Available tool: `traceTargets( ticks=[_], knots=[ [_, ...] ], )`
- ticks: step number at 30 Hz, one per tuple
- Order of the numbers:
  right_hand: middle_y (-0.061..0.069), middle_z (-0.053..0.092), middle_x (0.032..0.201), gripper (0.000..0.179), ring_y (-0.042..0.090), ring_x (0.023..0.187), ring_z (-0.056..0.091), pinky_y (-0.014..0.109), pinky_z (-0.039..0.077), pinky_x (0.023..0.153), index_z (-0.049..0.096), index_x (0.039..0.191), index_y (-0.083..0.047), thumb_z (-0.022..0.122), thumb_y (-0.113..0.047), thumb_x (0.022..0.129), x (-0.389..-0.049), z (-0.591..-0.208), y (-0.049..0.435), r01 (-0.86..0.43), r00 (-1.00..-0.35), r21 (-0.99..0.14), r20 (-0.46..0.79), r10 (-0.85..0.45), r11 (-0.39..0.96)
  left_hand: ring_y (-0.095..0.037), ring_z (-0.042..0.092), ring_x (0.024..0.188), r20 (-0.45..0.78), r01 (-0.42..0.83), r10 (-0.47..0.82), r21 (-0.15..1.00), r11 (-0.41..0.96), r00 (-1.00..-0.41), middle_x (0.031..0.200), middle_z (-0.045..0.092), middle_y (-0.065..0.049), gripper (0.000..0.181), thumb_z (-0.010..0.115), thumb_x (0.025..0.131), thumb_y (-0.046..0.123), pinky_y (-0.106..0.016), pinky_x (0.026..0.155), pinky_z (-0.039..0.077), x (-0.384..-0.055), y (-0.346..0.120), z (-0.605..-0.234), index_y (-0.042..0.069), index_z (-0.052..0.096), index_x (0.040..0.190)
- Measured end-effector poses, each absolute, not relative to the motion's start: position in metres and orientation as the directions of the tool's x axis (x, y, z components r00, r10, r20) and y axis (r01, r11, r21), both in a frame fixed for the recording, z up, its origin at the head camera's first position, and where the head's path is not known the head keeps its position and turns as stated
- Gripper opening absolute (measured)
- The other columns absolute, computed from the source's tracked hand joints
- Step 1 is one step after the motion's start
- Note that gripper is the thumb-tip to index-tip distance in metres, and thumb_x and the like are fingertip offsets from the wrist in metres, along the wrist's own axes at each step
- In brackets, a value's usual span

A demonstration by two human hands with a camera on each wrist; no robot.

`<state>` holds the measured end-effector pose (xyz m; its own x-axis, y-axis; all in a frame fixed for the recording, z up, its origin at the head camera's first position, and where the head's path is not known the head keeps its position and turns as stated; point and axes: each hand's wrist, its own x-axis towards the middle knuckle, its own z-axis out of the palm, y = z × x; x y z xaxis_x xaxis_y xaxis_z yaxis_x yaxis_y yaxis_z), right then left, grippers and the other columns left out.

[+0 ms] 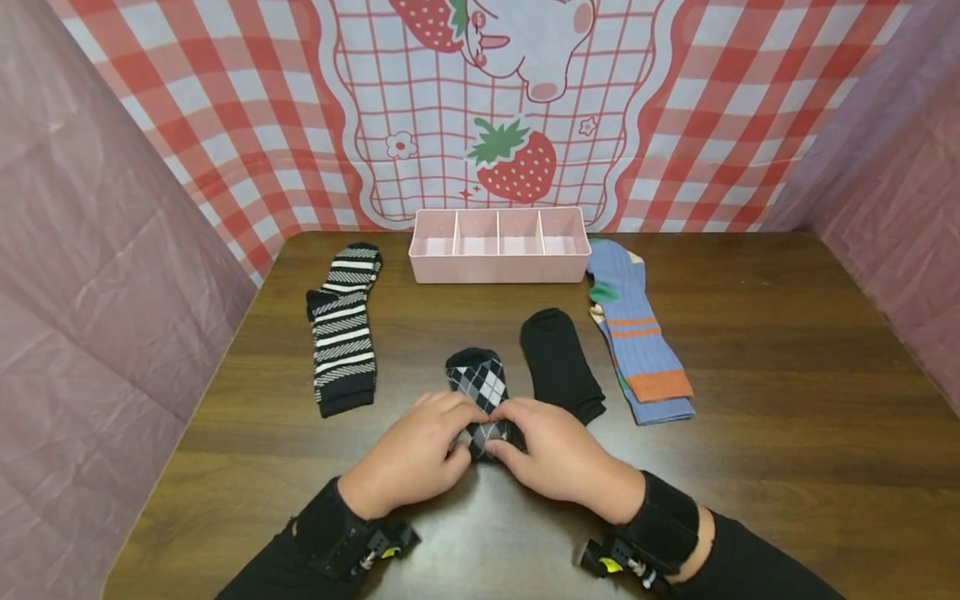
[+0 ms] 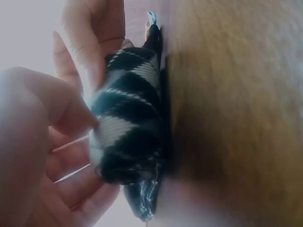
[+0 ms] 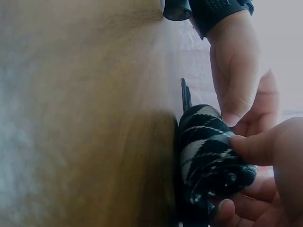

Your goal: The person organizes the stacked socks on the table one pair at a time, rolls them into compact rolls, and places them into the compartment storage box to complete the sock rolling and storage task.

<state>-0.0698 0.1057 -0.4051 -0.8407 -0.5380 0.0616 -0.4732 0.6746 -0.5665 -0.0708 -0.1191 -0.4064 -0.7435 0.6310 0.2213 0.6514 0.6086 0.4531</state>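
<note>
Black sleeves (image 1: 750,562) lay nearest us, and above them black wrist straps (image 1: 663,521) circled both wrists, each with a small device (image 1: 386,546) on its inner side. Just beyond, our left grip (image 1: 420,454) and our right grip (image 1: 562,454) met over the argyle sock (image 1: 478,383), patterned in black, grey and white. We held it from both sides: the left thumb and fingers were bent round one end of its roll, and the right thumb and fingers pinched the other. From the right wrist we saw the roll's coiled end, with flat dark fabric beneath it against the wooden bench (image 1: 772,350). The dark toe pointed away from us, on the bench's middle.

Past the right grip, and near it, we had plain black socks (image 1: 558,362), lying at a slant. Farther right were blue socks (image 1: 637,333) with orange bands and green patches, one overlapping the other. Well apart on the left lay black-and-white striped hosiery (image 1: 345,342), toe end away from us.

At the bench's far edge stood a pink four-compartment organizer (image 1: 498,269), just beside the blue socks' upper end. Behind it we faced a red-and-white checked cloth (image 1: 720,125) printed with strawberries.
</note>
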Motion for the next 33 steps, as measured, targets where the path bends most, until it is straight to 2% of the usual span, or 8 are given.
traceTargets(
  ticks=[5,12,19,26,30,33],
  knots=[
    [-0.010,0.056,0.076,0.021,0.007,0.059,0.049,0.027,0.042,0.054,0.063,0.117,-0.019,0.070,-0.031,0.100,-0.0731,-0.4059,0.1068,-0.391,-0.859,-0.641,-0.004,-0.512,0.661,-0.011,0.058,0.108,0.221,0.650,0.635,0.476,0.592,-0.740,0.116,0.063,0.004,0.033,0.072,0.085,0.011,-0.036,0.098,0.049,-0.0705,-0.1194,-0.4054,0.016,0.066,0.118],
    [-0.007,0.051,0.063,0.018,0.007,0.051,0.045,0.025,0.039,0.050,0.060,0.111,-0.017,0.067,-0.031,0.101,-0.0753,-0.4075,0.1084,-0.318,-0.860,-0.728,-0.048,-0.507,0.608,-0.013,0.056,0.112,0.211,0.658,0.647,0.461,0.595,-0.733,0.119,0.062,0.004,0.038,0.081,0.085,0.019,-0.035,0.099,0.049,-0.0698,-0.1198,-0.4047,0.014,0.068,0.120],
    [-0.006,0.052,0.062,0.016,0.006,0.050,0.044,0.025,0.039,0.049,0.060,0.108,-0.016,0.067,-0.029,0.102,-0.0751,-0.4078,0.1085,-0.280,-0.864,-0.761,-0.065,-0.499,0.585,-0.013,0.058,0.110,0.202,0.664,0.656,0.449,0.598,-0.727,0.119,0.063,0.003,0.038,0.080,0.084,0.016,-0.035,0.098,0.050,-0.0699,-0.1196,-0.4047,0.015,0.067,0.120],
    [-0.006,0.051,0.063,0.014,0.007,0.050,0.044,0.026,0.038,0.049,0.061,0.107,-0.018,0.067,-0.030,0.101,-0.0754,-0.4091,0.1074,-0.282,-0.873,-0.754,-0.055,-0.485,0.593,-0.013,0.060,0.106,0.220,0.674,0.656,0.436,0.596,-0.722,0.116,0.064,0.003,0.032,0.073,0.088,0.008,-0.034,0.094,0.052,-0.0704,-0.1195,-0.4072,0.015,0.066,0.118],
    [-0.006,0.052,0.076,0.015,0.009,0.061,0.048,0.027,0.041,0.054,0.063,0.107,-0.020,0.070,-0.031,0.099,-0.0752,-0.4086,0.1064,-0.327,-0.880,-0.720,-0.005,-0.475,0.612,-0.013,0.060,0.104,0.225,0.677,0.656,0.433,0.595,-0.720,0.114,0.064,0.002,0.031,0.070,0.089,0.005,-0.034,0.092,0.052,-0.0709,-0.1190,-0.4084,0.013,0.065,0.118],
    [-0.008,0.055,0.094,0.023,0.009,0.078,0.053,0.029,0.049,0.068,0.063,0.108,-0.021,0.077,-0.032,0.094,-0.0742,-0.4074,0.1057,-0.391,-0.870,-0.689,0.060,-0.490,0.610,-0.015,0.061,0.103,0.230,0.676,0.651,0.431,0.598,-0.723,0.114,0.065,0.000,0.030,0.068,0.089,0.003,-0.036,0.091,0.053,-0.0711,-0.1187,-0.4090,0.010,0.065,0.119]
  ],
)
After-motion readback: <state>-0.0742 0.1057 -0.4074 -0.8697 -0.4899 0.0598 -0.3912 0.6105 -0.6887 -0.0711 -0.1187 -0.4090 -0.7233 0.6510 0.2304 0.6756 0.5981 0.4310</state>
